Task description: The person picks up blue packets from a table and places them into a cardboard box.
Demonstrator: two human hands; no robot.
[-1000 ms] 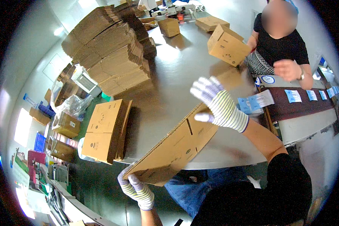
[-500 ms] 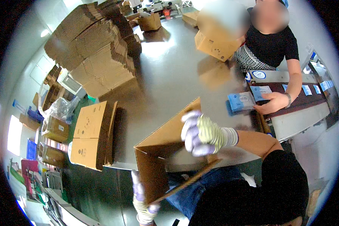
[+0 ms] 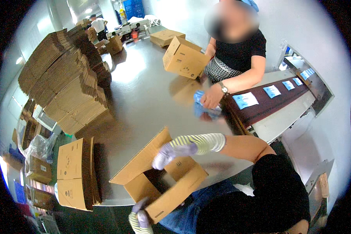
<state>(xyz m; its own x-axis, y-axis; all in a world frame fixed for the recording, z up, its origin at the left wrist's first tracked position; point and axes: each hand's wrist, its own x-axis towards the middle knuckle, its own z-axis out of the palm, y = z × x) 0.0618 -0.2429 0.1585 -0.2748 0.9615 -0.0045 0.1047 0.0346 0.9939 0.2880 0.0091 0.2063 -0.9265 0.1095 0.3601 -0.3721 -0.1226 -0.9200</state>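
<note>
An open cardboard box (image 3: pixel 183 197) sits tilted at the table's near edge, its flaps standing up around a dark opening. At its near left corner, my left hand (image 3: pixel 141 219), in a striped white and purple glove, grips the box wall. My right hand (image 3: pixel 176 150), gloved alike, reaches across the opening from the right. Its fingers stretch out to the left and down by the inner side of the far flap; whether they touch it I cannot tell.
A tall stack of flattened cartons (image 3: pixel 72 91) stands at the table's left, with folded cartons (image 3: pixel 71 175) nearer. Across the table, a co-worker's hand (image 3: pixel 212 96) holds blue packets beside a conveyor belt (image 3: pixel 257 111) carrying more packets. Another box (image 3: pixel 185 58) stands by the co-worker.
My view has shifted. The box has opened out squarer and tipped so its opening faces up. My right hand went from a curled fist to stretched fingers. The co-worker has gathered up the blue packets.
</note>
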